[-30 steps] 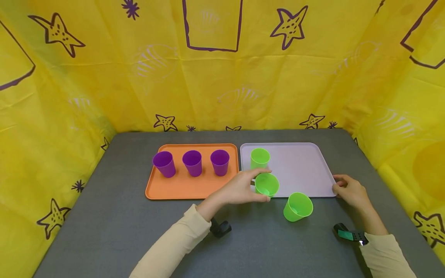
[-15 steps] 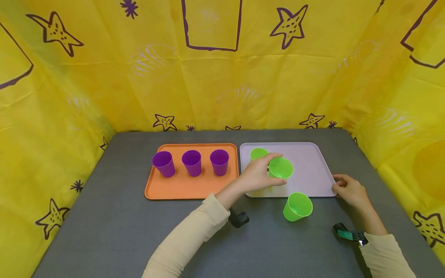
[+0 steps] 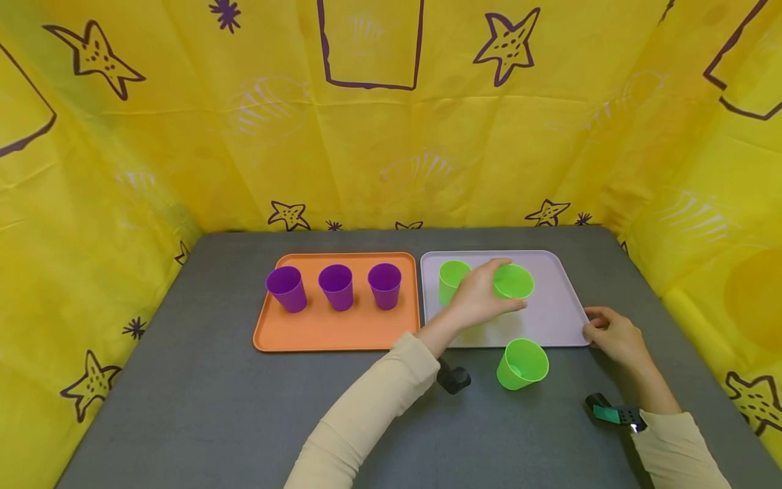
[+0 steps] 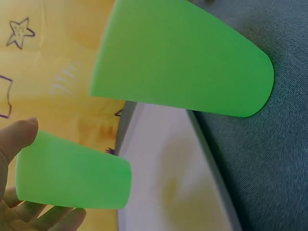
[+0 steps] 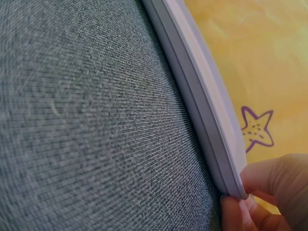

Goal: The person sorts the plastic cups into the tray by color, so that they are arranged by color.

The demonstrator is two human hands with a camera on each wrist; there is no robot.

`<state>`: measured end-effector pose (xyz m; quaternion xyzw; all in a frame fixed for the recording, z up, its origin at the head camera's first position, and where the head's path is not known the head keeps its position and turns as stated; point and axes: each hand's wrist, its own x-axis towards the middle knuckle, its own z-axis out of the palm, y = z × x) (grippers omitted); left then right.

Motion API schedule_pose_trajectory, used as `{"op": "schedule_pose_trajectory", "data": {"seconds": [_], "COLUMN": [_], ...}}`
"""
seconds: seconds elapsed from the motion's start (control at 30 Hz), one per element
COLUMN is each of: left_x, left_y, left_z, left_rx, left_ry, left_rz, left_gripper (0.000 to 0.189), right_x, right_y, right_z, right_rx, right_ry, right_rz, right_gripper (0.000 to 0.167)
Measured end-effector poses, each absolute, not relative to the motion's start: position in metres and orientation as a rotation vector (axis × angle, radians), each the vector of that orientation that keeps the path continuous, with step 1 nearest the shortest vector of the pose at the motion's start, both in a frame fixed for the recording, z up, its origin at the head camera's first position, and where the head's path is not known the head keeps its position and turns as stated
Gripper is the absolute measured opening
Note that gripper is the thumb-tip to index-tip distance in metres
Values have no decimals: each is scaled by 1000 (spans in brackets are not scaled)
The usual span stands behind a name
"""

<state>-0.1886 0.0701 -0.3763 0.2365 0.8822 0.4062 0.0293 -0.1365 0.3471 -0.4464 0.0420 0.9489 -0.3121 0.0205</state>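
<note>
My left hand (image 3: 479, 297) grips a green cup (image 3: 514, 282) between thumb and fingers, over the lilac tray (image 3: 552, 319). In the left wrist view that cup (image 4: 77, 173) is held at lower left, with the tray's surface beyond it. A second green cup (image 3: 452, 280) stands upright at the tray's left side, partly behind the hand. The third green cup (image 3: 523, 365) stands on the table in front of the tray and looms large in the left wrist view. My right hand (image 3: 617, 336) pinches the tray's front right corner, thumb above and fingers beneath the rim (image 5: 226, 159).
Left of the lilac tray lies an orange tray (image 3: 330, 333) bearing three purple cups (image 3: 337, 286) in a row. Both trays rest on a grey table (image 3: 201, 394). A yellow curtain (image 3: 366, 156) with sea drawings encloses the back and sides.
My left hand has carried the green cup from the tray's front left edge back and to the right, over the tray. The right hand stays at the corner.
</note>
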Motion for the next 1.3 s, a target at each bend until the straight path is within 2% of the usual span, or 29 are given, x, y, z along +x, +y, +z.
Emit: {"op": "schedule_pose_trajectory", "data": {"seconds": [0.57,1.3], "left_x": [-203,-214], "left_y": [100,108], "left_z": [-399,-412], "left_rx": [526,386], "left_ry": [2737,2746], "left_rz": [1234,1285], "left_gripper": [75,77], "right_x": [-136,-137], "right_y": [347,346], "right_z": [-447,-449], "right_rx": [140,120], "right_ry": [2959,3024], "right_rz": [-970,-956], "right_gripper": [41,39]}}
